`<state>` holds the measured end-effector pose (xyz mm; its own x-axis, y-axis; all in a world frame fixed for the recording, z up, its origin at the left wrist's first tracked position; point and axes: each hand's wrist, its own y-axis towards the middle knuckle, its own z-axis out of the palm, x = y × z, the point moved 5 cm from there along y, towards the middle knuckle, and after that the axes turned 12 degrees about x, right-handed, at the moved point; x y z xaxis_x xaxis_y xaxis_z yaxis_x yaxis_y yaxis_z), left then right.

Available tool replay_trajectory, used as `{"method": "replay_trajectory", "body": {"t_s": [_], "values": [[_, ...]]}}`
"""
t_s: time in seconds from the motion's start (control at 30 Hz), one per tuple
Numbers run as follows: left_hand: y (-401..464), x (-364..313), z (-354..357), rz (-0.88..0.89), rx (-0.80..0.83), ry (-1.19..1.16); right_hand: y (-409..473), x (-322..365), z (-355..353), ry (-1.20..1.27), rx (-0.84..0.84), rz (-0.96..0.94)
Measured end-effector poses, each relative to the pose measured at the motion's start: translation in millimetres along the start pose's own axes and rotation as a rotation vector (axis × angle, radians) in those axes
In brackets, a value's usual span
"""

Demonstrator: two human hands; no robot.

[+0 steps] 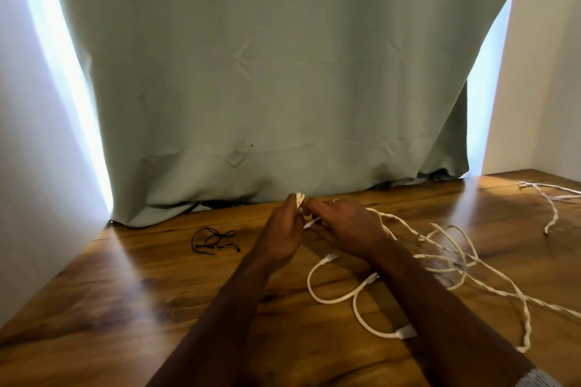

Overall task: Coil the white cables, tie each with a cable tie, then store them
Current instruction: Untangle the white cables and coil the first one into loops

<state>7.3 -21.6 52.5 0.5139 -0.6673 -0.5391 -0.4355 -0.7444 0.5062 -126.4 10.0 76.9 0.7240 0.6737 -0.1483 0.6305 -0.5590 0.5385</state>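
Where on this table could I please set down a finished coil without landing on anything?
The near-left tabletop is bare, bordered by the black cable ties behind and the left forearm. Right of the hands is crowded with loose white cables, and another cable lies far right.

Glossy wooden table (132,302) under loose white cables (446,253) and black cable ties (213,240).

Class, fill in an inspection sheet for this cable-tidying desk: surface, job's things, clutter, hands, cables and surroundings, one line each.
Surface: wooden table, glossy, streaked with light.
Job's things: black cable ties lie loose left of the hands.
Clutter: nothing seen.
Hands: left hand and right hand meet above the table, both pinching a small white coil.
Cables: white cables sprawl uncoiled on the right; another cable lies apart at the far right.
Surroundings: green curtain behind, white walls either side.
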Motion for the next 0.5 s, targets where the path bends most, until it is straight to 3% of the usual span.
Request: {"method": "replay_trajectory", "body": {"t_s": [0.1, 0.17, 0.23, 0.37, 0.5], "values": [[-2, 5, -5, -0.192, -0.028, -0.063, -9, -19, -15, 0.102, -0.020, 0.123], [-6, 7, -5, -0.337, -0.030, -0.314, -14, -31, -17, 0.160, 0.012, 0.162], [-5, 4, -1, -0.409, 0.070, -0.492, -14, -35, -15, 0.232, 0.016, 0.151], [-3, -2, 13, -0.388, 0.370, -0.775, -11, -46, -8, 0.328, 0.011, 0.210], [-3, -11, 11, -0.289, 0.371, -0.933, -15, -60, 1, 0.296, 0.040, 0.353]]}}
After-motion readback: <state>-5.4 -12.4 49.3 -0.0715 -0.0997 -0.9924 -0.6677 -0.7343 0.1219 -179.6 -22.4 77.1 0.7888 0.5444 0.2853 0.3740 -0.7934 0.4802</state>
